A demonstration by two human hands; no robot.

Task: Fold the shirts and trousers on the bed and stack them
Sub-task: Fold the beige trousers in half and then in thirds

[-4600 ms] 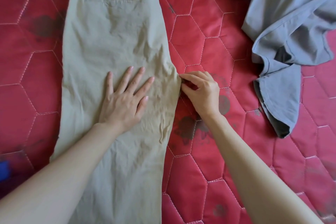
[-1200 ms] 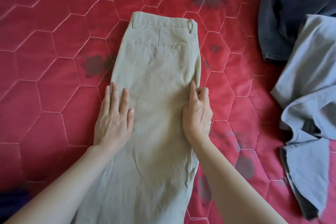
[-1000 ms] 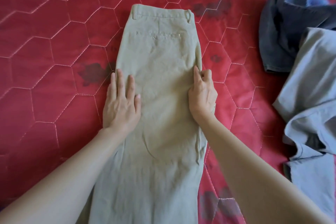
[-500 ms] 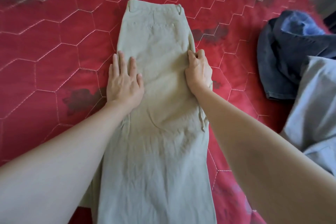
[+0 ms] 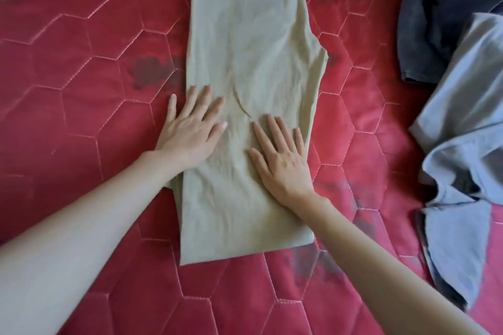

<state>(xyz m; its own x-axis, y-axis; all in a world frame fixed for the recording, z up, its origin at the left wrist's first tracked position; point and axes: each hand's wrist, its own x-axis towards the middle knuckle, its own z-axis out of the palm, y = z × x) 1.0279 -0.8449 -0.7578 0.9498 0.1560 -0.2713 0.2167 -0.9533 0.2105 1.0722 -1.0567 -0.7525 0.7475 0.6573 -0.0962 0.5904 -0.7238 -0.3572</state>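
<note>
A: We've got the long khaki cotton trousers (image 5: 250,106) lying lengthwise mid-bed on the red hexagon-quilted bed cover (image 5: 81,68), legs doubled one over the other, hems toward the near edge.

B: Hands?

A: Both flat, fingers straight, gripping nothing. Left hand (image 5: 190,128) sits on the trousers' left edge, little finger over onto the cover. Right hand (image 5: 280,155) is fully on the cloth near the right edge. We read it as pressing out creases and pinning the layers so they stay aligned before a cross fold.

B: Anything we can't see?

A: Waistband is cut off at the far edge of view. The lower leg shows only as a sliver at the left. The crumpled pale grey-blue shirt (image 5: 468,128) and dark navy garment (image 5: 435,22) near the right edge run out of view; unfolded, type of the navy one unclear. No stack visible.
</note>
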